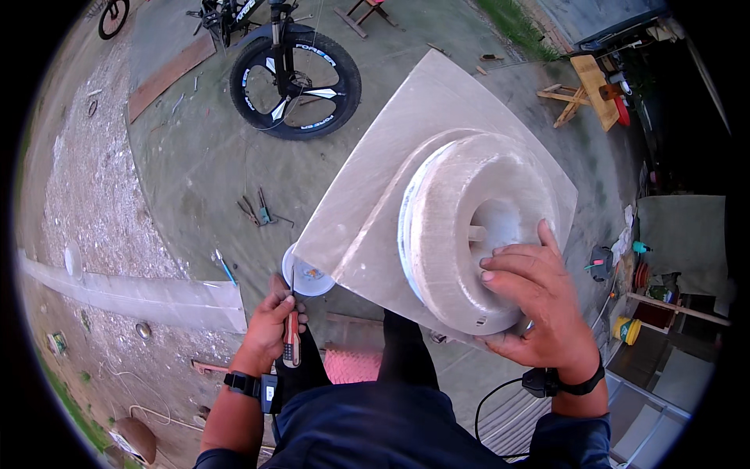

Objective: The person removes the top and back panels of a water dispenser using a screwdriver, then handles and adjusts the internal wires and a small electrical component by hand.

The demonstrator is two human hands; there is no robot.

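Observation:
My left hand (275,316) is closed round the red and grey handle of a utility knife (291,348). Its thin blade points up and away from me, beside the rim of a pale plastic bowl (312,287) with small bits in it. A large pale-grey workpiece (445,227) fills the middle of the view, a thick hollow round body on a square flat plate (351,211). Over the round body's near right rim lies my right hand (531,301), gripping it with fingers curled into the hollow and thumb at the outer side. A bluish-white band circles the body.
Beyond the workpiece stands a bicycle's front wheel (295,84). Pliers (266,211) and a blue pen-like tool (226,268) lie on the green ground sheet at left. A wooden stand (590,94) is at far right, with a yellow bucket (626,330) nearer.

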